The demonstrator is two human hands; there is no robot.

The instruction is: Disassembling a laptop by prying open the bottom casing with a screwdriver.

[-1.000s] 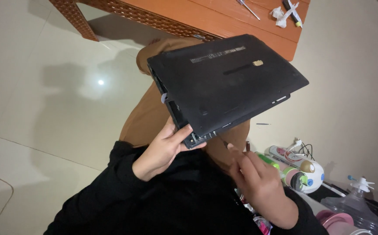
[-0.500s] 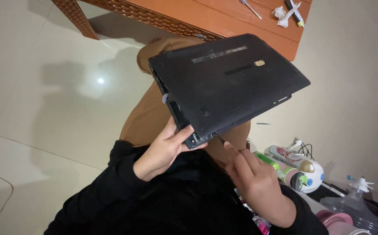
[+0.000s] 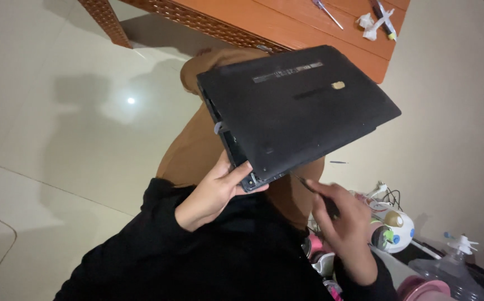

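— What does the head camera show on the lap?
— One matte black laptop (image 3: 297, 111), flat and rectangular, underside up, resting on tan trousers.
— And the hands?
— The left hand (image 3: 214, 192) clamps its near corner, thumb on top. The right hand (image 3: 345, 228) is curled around one thin dark tool (image 3: 309, 187), tip at the laptop's edge.
— Beyond?
— One orange wooden table (image 3: 309, 28) with lattice trim; glossy pale floor tiles (image 3: 58, 111).

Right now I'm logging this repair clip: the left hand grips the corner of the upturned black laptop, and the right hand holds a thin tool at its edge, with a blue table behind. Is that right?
Not quite. The table is orange-brown wood, not blue, as the head view shows. The rest holds: the left hand grips the corner of the upturned black laptop, and the right hand holds a thin tool at its edge.
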